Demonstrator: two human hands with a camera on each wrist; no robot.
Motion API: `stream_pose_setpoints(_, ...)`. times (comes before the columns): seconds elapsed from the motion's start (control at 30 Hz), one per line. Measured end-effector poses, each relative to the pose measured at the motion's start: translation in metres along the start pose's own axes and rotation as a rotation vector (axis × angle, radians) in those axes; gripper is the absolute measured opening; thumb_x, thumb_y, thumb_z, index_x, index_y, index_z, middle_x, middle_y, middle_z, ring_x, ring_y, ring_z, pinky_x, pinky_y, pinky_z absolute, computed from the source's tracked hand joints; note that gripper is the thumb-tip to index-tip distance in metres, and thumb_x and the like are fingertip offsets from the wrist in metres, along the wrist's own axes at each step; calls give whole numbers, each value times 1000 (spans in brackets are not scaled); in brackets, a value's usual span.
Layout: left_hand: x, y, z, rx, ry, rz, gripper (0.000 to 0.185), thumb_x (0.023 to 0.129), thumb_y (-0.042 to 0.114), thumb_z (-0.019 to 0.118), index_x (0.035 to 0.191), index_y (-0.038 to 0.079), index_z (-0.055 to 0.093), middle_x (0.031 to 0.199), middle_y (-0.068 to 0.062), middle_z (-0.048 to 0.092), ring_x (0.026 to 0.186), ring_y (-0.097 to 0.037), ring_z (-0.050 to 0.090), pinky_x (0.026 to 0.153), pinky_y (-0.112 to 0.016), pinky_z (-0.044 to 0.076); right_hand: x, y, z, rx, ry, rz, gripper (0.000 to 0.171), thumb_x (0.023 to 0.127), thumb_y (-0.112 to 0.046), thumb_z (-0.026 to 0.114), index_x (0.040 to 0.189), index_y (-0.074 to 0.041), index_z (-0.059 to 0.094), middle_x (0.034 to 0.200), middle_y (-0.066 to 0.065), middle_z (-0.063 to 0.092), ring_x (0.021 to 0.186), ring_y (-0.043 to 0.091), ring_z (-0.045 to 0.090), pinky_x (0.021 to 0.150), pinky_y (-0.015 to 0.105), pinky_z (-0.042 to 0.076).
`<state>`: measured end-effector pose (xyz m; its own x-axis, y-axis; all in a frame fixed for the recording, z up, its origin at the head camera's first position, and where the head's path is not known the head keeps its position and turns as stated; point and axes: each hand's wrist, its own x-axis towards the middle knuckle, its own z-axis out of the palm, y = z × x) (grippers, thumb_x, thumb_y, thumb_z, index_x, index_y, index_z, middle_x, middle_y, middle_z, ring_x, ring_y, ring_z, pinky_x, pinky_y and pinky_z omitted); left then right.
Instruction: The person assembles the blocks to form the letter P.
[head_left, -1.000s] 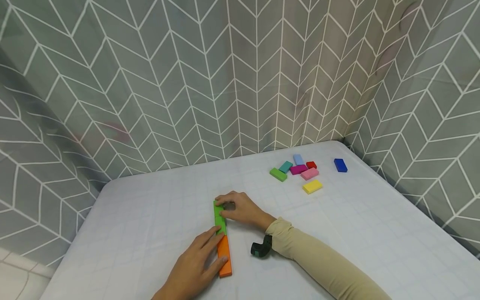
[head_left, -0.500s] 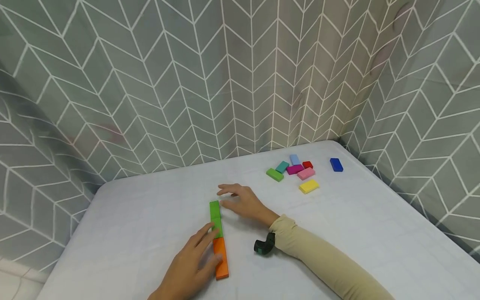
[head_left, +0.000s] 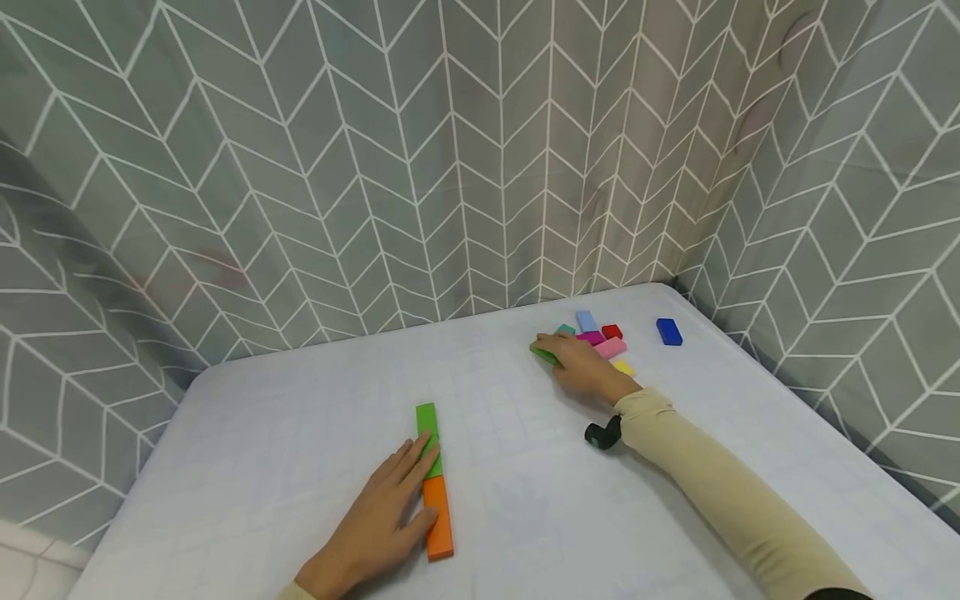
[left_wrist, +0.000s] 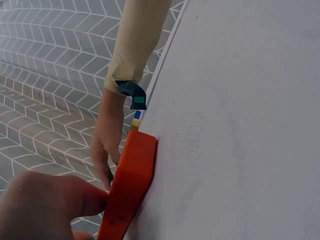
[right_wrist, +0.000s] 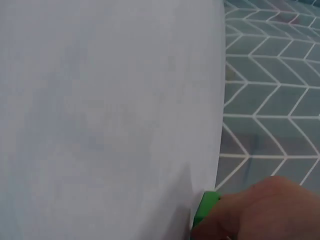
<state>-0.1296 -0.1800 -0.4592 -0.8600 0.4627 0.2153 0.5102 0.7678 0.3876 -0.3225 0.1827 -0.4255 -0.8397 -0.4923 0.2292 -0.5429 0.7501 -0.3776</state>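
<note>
A row of blocks lies end to end near the table's front: a green stretch [head_left: 427, 429] farther from me, then an orange block [head_left: 438, 521] [left_wrist: 131, 187]. My left hand [head_left: 386, 517] [left_wrist: 42, 200] rests flat beside and on this row, its straight fingers reaching the seam between green and orange. My right hand [head_left: 579, 364] [right_wrist: 260, 210] is stretched out to the pile at the back right. Its fingers curl over a green block [head_left: 544, 354] [right_wrist: 205, 213] at the pile's left end.
The pile also holds teal [head_left: 565, 330], light blue [head_left: 586, 320], red [head_left: 612, 331], magenta [head_left: 591, 337], pink [head_left: 611, 347] and yellow [head_left: 624, 367] blocks. A dark blue block [head_left: 669, 331] lies apart to the right. Chevron-patterned curtains [head_left: 480, 167] wall in the white table [head_left: 300, 433].
My right hand left the far end of the green row and moved right and back to the pile, landing on the green block. The left hand stayed on the row.
</note>
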Motion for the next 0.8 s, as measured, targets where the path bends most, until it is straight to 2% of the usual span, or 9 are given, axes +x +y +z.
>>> stream_pose_setpoints(0.13, 1, 0, -1, 5, -34, -10, 76, 101, 39, 62, 165, 13, 31, 173, 1, 16, 156, -28, 19, 122, -53, 21, 0, 8, -10, -70, -64, -25, 50, 92, 5, 58, 141, 1, 63, 148, 19, 56, 138, 42, 45, 111, 54, 43)
stream_pose_setpoints(0.27, 1, 1, -1, 19, -7, 10, 76, 100, 40, 63, 164, 11, 33, 172, -1, 19, 155, -29, 23, 121, -54, 24, 3, 10, -15, -68, -102, -18, 50, 91, 1, 65, 140, 0, 64, 146, 17, 56, 131, 36, 48, 106, 50, 47)
stream_pose_setpoints(0.4, 0, 2, 0, 32, 3, 20, 76, 101, 42, 61, 163, 8, 34, 172, -3, 21, 154, -31, 25, 121, -54, 25, 6, 9, -13, -17, -82, -8, 49, 88, -5, 76, 135, -1, 67, 132, 14, 63, 116, 30, 52, 95, 45, 52)
stream_pose_setpoints(0.47, -1, 3, 0, 31, -6, 20, 75, 102, 43, 59, 163, 7, 34, 172, -4, 20, 154, -32, 25, 121, -53, 24, 7, 4, -8, 25, -55, -22, 47, 86, -9, 81, 131, 0, 69, 126, 13, 65, 114, 30, 53, 95, 44, 51)
stream_pose_setpoints(0.63, -3, 5, -1, 41, -17, 29, 75, 103, 43, 58, 162, 5, 34, 172, -7, 20, 154, -32, 25, 122, -52, 22, 16, -24, 12, 143, -5, -80, 44, 88, -17, 82, 126, 1, 71, 124, 11, 68, 116, 30, 59, 98, 43, 52)
stream_pose_setpoints(0.8, -4, 6, -2, 71, -20, 21, 74, 103, 45, 57, 162, 6, 35, 172, -5, 21, 154, -29, 24, 123, -52, 21, 36, -66, 32, 220, 1, -150, 42, 91, -18, 81, 126, 2, 71, 119, 10, 70, 107, 27, 66, 93, 37, 55)
